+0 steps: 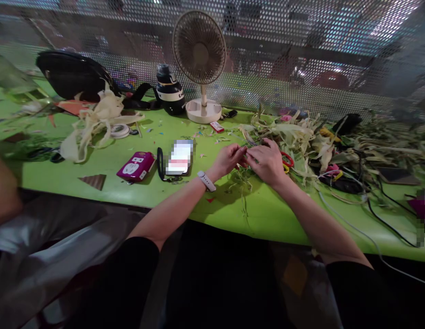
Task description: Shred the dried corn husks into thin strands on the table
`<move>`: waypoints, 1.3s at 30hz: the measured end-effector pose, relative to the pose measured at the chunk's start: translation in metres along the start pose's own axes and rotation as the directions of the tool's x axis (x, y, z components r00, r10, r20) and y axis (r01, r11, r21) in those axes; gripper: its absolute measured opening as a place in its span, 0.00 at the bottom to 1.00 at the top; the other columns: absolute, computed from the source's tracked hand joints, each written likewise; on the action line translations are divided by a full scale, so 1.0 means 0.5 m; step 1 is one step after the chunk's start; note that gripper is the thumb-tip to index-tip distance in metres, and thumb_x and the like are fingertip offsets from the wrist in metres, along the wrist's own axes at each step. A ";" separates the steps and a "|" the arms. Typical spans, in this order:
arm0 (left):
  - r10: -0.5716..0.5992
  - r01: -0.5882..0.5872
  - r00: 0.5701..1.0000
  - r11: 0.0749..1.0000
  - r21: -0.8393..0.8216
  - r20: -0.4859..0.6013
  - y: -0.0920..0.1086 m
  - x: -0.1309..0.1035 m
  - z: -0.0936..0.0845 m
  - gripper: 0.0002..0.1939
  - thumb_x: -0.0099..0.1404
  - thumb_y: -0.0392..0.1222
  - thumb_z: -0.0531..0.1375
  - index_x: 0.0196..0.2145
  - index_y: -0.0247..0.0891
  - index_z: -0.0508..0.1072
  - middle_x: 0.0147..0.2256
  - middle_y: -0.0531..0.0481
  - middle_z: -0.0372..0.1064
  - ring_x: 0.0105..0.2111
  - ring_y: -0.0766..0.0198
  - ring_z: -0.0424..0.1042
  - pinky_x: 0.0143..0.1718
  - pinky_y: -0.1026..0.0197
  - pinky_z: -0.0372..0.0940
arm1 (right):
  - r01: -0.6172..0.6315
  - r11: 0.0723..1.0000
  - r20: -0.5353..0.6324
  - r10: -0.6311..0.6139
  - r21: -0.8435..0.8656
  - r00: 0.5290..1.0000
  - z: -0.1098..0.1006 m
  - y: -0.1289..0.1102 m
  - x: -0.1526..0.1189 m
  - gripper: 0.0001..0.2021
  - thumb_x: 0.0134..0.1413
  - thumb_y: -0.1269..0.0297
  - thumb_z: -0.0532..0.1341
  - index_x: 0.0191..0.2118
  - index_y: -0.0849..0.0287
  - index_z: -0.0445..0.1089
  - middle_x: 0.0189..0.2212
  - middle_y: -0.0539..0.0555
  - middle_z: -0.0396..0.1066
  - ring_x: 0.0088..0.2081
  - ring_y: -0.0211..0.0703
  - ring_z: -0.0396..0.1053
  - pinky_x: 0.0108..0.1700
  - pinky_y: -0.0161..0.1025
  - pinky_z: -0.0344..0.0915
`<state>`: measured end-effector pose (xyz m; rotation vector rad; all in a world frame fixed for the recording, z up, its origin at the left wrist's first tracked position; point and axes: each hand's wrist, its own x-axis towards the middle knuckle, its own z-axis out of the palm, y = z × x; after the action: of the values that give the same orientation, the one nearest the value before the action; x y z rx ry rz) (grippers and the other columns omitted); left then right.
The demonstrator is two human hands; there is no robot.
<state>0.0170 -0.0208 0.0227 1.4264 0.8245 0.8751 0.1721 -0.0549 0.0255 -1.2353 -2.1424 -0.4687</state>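
My left hand point(228, 161), with a pale watch band point(206, 181) at its wrist, meets my right hand point(267, 160) over the green table point(212, 214). The fingertips of both are pinched together and touch or nearly touch. What lies between them is too small and hidden to name. Thin green stems point(244, 180) spread on the table just below the hands. Beside my right hand, orange-red scissors handles point(288, 160) show partly, their blades hidden. Dry husks and leaves point(297, 132) are heaped behind and right of that hand.
A phone point(180, 157) and a purple case point(136, 167) lie left of my hands. Behind stand a fan point(200, 55) and a dark bottle point(170, 91), near a black bag point(75, 75). A white cable point(349, 224) runs over the right edge. Another person's arm point(5, 192) is at far left.
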 end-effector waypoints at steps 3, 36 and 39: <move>0.004 -0.004 1.000 1.000 -0.013 0.000 0.007 -0.003 0.001 0.14 0.69 0.43 0.55 0.27 0.35 0.63 0.21 0.56 0.67 0.20 0.73 0.71 0.19 0.72 0.60 | 0.063 0.995 0.028 -0.061 -0.072 0.998 -0.003 -0.002 -0.002 0.13 0.63 0.67 0.53 0.38 0.57 0.76 0.33 0.54 0.77 0.35 0.43 0.71 0.62 0.56 0.52; -0.050 0.045 0.998 0.984 -0.174 -0.027 0.006 0.000 0.003 0.12 0.68 0.40 0.58 0.27 0.34 0.64 0.20 0.56 0.67 0.20 0.73 0.70 0.25 0.69 0.68 | -0.108 0.982 -0.024 0.113 0.152 0.993 0.010 -0.003 -0.002 0.10 0.60 0.66 0.57 0.33 0.55 0.76 0.33 0.52 0.79 0.35 0.43 0.74 0.59 0.54 0.58; -0.046 0.036 0.997 0.986 -0.161 -0.058 0.012 -0.004 0.004 0.14 0.67 0.40 0.58 0.25 0.34 0.63 0.19 0.57 0.66 0.18 0.74 0.68 0.23 0.69 0.67 | -0.084 0.988 -0.037 0.089 0.129 0.995 0.011 -0.003 -0.002 0.10 0.59 0.66 0.56 0.33 0.56 0.76 0.33 0.53 0.79 0.35 0.44 0.74 0.59 0.55 0.57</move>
<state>0.0177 -0.0235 0.0287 1.2439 0.8085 0.9365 0.1694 -0.0534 0.0207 -1.2296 -2.0409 -0.3127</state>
